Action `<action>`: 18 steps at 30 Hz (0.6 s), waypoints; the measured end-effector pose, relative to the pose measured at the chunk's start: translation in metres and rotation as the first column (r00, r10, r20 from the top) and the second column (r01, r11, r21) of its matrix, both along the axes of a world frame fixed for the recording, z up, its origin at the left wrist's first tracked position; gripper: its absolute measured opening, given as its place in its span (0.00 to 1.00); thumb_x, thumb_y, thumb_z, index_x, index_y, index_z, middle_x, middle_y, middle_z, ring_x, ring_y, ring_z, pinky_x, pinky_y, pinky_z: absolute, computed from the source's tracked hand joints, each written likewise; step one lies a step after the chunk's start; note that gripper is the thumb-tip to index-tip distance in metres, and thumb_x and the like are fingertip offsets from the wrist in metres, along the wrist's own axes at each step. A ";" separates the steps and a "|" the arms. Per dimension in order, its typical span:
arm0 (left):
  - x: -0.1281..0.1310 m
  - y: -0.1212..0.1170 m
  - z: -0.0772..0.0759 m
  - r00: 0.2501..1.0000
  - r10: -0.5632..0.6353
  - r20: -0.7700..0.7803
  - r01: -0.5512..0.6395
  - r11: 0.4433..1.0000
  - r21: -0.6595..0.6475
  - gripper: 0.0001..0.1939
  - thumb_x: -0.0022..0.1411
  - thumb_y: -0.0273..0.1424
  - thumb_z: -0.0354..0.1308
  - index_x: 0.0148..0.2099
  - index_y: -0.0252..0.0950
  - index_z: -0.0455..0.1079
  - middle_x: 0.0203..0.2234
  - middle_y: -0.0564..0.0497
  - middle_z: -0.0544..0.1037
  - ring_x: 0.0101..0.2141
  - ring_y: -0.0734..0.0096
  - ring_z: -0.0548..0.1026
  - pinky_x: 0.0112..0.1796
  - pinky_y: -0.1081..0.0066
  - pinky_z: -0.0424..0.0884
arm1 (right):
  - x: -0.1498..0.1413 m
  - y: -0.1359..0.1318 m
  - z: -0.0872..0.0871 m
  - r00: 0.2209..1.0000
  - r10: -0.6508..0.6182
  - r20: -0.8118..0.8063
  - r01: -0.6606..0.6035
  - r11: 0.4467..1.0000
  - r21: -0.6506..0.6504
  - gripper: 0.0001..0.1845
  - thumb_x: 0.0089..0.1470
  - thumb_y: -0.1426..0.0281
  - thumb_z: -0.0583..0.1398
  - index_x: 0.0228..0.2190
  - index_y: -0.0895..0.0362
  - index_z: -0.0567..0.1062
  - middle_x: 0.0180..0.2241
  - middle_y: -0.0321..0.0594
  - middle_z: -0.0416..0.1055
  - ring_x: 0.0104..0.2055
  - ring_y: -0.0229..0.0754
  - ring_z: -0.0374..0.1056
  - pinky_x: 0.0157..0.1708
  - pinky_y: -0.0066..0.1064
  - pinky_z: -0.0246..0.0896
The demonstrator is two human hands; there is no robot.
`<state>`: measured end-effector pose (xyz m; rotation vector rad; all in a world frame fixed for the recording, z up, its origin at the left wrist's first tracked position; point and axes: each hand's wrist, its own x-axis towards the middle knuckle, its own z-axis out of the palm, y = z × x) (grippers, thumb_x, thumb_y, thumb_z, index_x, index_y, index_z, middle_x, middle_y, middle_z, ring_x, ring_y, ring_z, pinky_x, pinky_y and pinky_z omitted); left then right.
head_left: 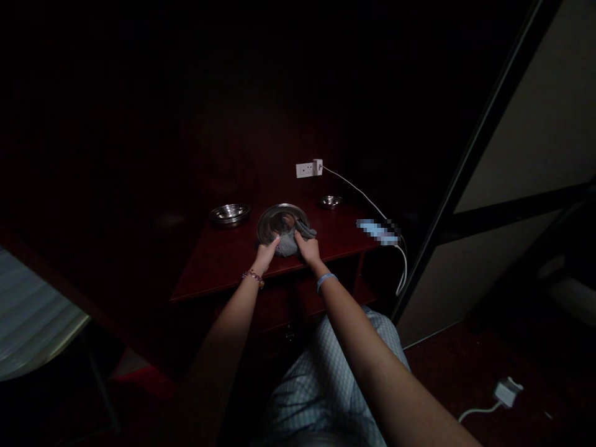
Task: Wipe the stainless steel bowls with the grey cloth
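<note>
A round, shiny metal plate (269,225) is tilted up toward me over the dark red desk. My left hand (267,254) grips its near left edge, thumb on top, right beside the cloth. A grey cloth (286,244) lies bunched over the plate's near rim. My right hand (308,248) is closed on the cloth at the near right of the plate, with a fold sticking out past the fingers. The undersides of both hands are hidden.
Stacked metal dishes (230,214) stand left on the desk (209,267), a small metal bowl (330,202) at the back right. A charger cable (356,186) runs from the wall socket (305,169) past a blurred blue object (377,231). A white plug (507,392) lies on the floor.
</note>
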<state>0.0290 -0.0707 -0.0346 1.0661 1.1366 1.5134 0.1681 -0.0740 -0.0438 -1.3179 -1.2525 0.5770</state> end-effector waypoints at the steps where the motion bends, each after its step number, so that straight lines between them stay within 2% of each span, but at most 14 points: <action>1: 0.000 -0.001 0.001 1.000 0.000 0.004 0.000 1.000 0.003 0.13 0.50 0.25 0.63 0.41 0.30 0.76 0.42 0.43 0.80 0.48 0.62 0.74 0.53 0.64 0.66 | 0.000 0.000 0.000 1.000 -0.009 -0.013 0.009 1.000 -0.018 0.21 0.52 0.56 0.59 0.38 0.59 0.79 0.35 0.45 0.79 0.46 0.49 0.73 0.47 0.34 0.65; 5: 0.002 -0.003 0.002 1.000 -0.007 0.018 0.006 0.999 0.045 0.13 0.52 0.24 0.61 0.42 0.30 0.75 0.43 0.44 0.79 0.48 0.64 0.75 0.53 0.65 0.65 | -0.001 -0.001 0.002 0.999 -0.018 -0.034 0.016 0.997 -0.072 0.21 0.49 0.55 0.61 0.37 0.59 0.80 0.35 0.44 0.79 0.45 0.48 0.74 0.45 0.32 0.66; 12: 0.001 0.000 -0.002 0.999 -0.029 0.037 0.026 0.997 0.073 0.14 0.52 0.25 0.62 0.43 0.30 0.75 0.44 0.43 0.79 0.49 0.62 0.74 0.53 0.63 0.65 | 0.000 0.000 0.001 0.999 0.010 -0.030 -0.013 0.995 -0.101 0.22 0.45 0.56 0.64 0.36 0.60 0.80 0.36 0.43 0.79 0.44 0.47 0.74 0.44 0.31 0.66; 18: 0.001 -0.003 0.001 0.999 -0.013 0.034 0.011 0.999 0.039 0.11 0.53 0.25 0.61 0.41 0.30 0.75 0.43 0.43 0.79 0.49 0.63 0.74 0.53 0.64 0.65 | 0.000 0.000 0.000 0.999 0.037 -0.009 -0.037 0.995 -0.097 0.22 0.44 0.56 0.64 0.37 0.59 0.80 0.35 0.43 0.79 0.44 0.46 0.74 0.46 0.32 0.66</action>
